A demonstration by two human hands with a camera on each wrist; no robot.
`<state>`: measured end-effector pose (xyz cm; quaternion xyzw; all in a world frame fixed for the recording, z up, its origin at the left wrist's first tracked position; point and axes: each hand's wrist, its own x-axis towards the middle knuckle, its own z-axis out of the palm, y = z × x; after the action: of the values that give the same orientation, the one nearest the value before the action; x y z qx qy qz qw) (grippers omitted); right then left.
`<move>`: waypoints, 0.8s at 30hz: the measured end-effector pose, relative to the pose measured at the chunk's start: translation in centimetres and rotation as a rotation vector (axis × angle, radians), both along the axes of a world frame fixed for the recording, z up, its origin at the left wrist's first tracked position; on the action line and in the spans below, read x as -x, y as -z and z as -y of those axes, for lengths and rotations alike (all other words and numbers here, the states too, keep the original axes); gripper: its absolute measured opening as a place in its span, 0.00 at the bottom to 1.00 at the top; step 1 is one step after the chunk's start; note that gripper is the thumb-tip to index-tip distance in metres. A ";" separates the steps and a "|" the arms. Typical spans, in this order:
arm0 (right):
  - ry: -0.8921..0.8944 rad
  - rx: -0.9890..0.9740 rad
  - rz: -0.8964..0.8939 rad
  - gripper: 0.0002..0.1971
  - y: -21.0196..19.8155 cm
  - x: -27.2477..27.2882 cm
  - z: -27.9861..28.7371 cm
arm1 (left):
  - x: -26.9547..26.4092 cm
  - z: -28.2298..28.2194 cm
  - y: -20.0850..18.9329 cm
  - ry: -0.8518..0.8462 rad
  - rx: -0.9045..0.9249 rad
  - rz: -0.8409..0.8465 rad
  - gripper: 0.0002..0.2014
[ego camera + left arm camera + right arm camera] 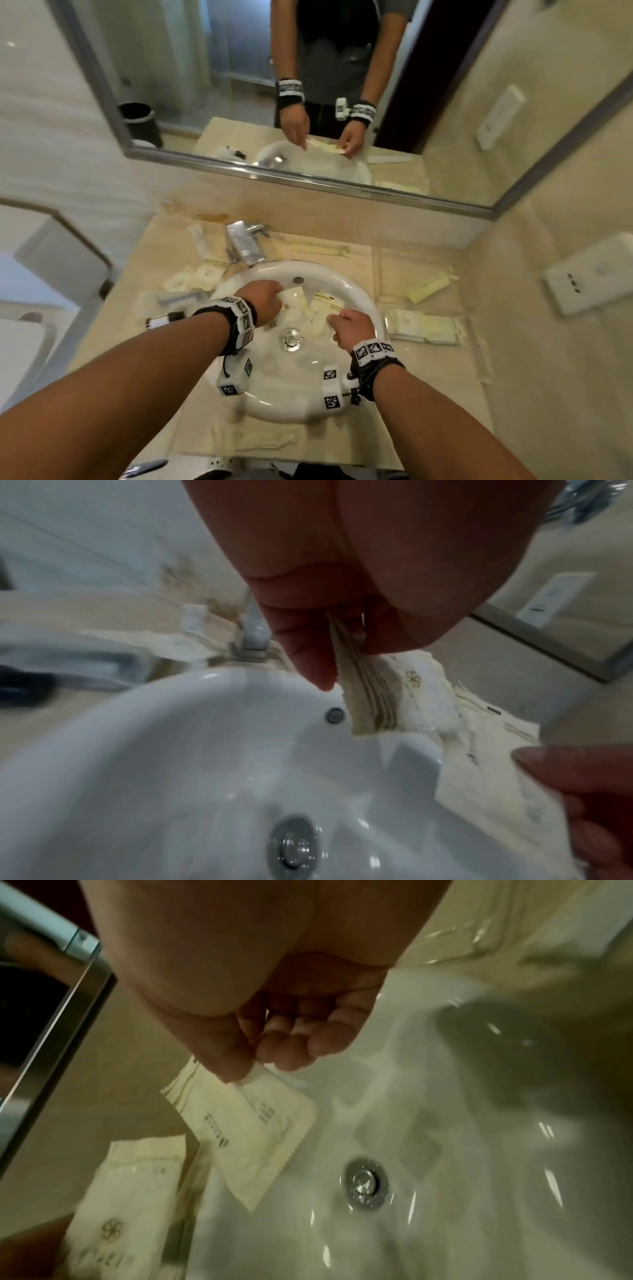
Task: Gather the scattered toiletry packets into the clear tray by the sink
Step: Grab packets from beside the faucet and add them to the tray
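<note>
Both my hands hover over the white sink (pixel 274 407). My left hand (pixel 277 301) pinches a cream toiletry packet (pixel 294 305) with gold stripes; in the left wrist view the left hand (pixel 342 647) grips that packet (pixel 366 699) by its top edge. My right hand (pixel 337 318) pinches a second cream packet (pixel 325 308); in the right wrist view the thumb and fingers of the right hand (pixel 253 1066) hold this packet (pixel 253 1129) by a corner above the basin. The clear tray (pixel 484 359) lies right of the sink with several packets (pixel 421 325) inside.
A chrome faucet (pixel 245 243) stands behind the basin, and the drain (pixel 291 339) sits below my hands. More packets (pixel 191 277) and a small dark bottle (pixel 164 318) lie left of the sink. Another packet (pixel 263 442) is at the counter's front edge. A mirror hangs behind.
</note>
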<state>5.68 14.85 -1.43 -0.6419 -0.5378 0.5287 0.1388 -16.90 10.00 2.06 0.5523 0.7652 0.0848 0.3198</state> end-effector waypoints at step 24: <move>0.778 0.203 -0.042 0.14 2.6 -23.4 -7.7 | -19.4 -11.1 3.1 0.166 -0.027 0.079 0.13</move>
<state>29.09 22.59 -4.01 -0.7971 -0.1968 0.5000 0.2755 2.54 21.11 -1.01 0.6143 0.7022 0.0899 0.3485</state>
